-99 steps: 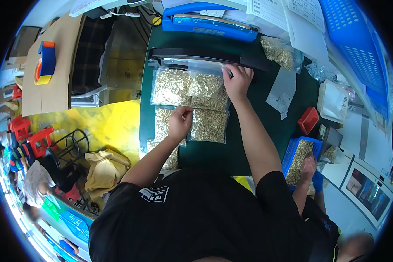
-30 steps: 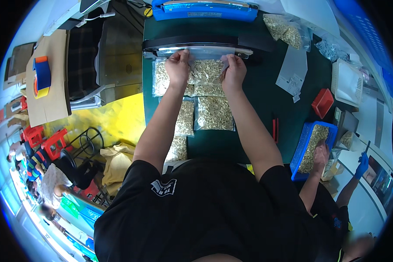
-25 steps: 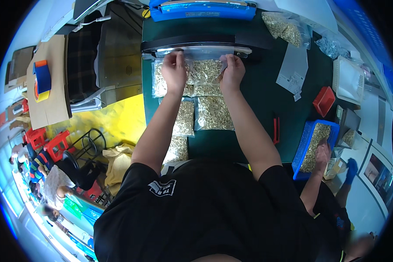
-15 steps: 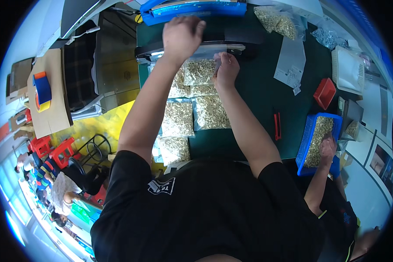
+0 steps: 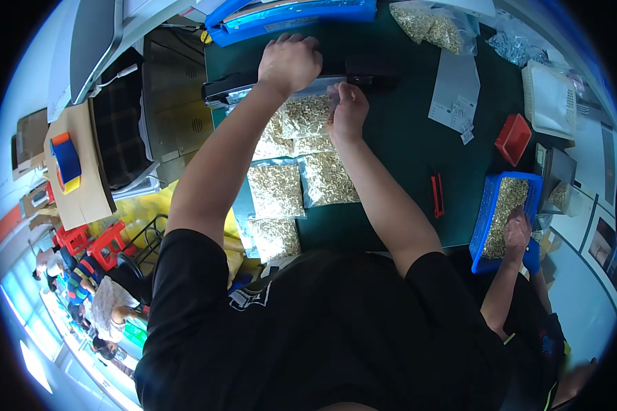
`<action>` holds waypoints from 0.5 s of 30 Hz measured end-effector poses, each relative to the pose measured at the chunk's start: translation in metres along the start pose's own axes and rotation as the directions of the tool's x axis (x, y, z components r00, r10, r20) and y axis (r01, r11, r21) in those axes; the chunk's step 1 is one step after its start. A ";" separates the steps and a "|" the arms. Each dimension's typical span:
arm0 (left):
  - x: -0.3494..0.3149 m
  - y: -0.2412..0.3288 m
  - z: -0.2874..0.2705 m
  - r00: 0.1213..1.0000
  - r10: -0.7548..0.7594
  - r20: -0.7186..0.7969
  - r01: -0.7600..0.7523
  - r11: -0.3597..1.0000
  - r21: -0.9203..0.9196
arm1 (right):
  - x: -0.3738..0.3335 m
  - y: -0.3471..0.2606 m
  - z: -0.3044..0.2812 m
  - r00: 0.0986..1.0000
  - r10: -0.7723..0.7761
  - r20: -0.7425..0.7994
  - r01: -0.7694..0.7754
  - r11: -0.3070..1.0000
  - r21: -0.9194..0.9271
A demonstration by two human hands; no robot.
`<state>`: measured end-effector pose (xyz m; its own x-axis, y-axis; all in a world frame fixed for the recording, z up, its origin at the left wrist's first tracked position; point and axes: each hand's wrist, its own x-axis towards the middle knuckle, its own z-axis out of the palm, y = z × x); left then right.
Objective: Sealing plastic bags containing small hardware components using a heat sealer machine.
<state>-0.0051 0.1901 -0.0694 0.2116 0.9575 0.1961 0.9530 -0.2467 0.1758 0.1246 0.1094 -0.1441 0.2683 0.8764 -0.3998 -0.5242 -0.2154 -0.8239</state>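
While the left hand [image 5: 289, 63] is pressing the black sealer bar [image 5: 253, 83] down, the right hand [image 5: 348, 109] is pinching the clear grain-filled bag [image 5: 307, 116] at the bench's far edge; slack could wrinkle the seal.

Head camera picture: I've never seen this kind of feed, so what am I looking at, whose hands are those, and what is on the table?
This is one wide fisheye view from a camera worn on a person's head, looking down, so straight edges bend near the rim. No machine arms: the two bare forearms rising from the bottom are the wearer's own. The left hand presses on the black bar of a sealer at the far side of the green table. The right hand holds a clear bag of pale grain whose top edge lies at that bar. Three more filled bags lie nearer the body. To the right, a co-worker's hand reaches into a blue basket of the same grain.
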 end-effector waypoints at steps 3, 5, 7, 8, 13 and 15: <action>-0.001 0.004 -0.003 0.993 -0.043 0.107 0.041 0.999 0.028 | -0.004 -0.007 0.001 0.998 0.045 -0.035 -0.044 0.999 0.016; 0.002 0.005 -0.006 0.988 -0.053 0.143 0.049 0.998 0.032 | -0.003 -0.013 0.002 0.993 0.098 -0.064 -0.100 0.995 -0.031; 0.006 0.009 -0.010 0.983 -0.052 0.177 0.048 0.998 0.032 | -0.003 -0.013 0.002 0.992 0.110 -0.063 -0.112 0.993 -0.021; 0.005 0.010 -0.010 0.979 -0.069 0.190 0.065 0.998 0.026 | -0.003 -0.011 0.000 0.990 0.127 -0.062 -0.128 0.992 -0.016; 0.006 0.014 -0.016 0.967 -0.113 0.227 0.105 0.993 0.048 | -0.003 -0.007 0.002 0.998 0.048 -0.047 -0.045 0.997 0.056; 0.007 0.016 -0.018 0.963 -0.119 0.240 0.109 0.992 0.057 | -0.004 -0.009 0.001 0.993 0.114 -0.008 -0.113 0.993 0.019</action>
<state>0.0081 0.1901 -0.0474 0.1423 0.9878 -0.0637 0.9811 -0.1322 0.1410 0.1275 0.1088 -0.1344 0.2133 0.8429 -0.4939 -0.5668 -0.3050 -0.7653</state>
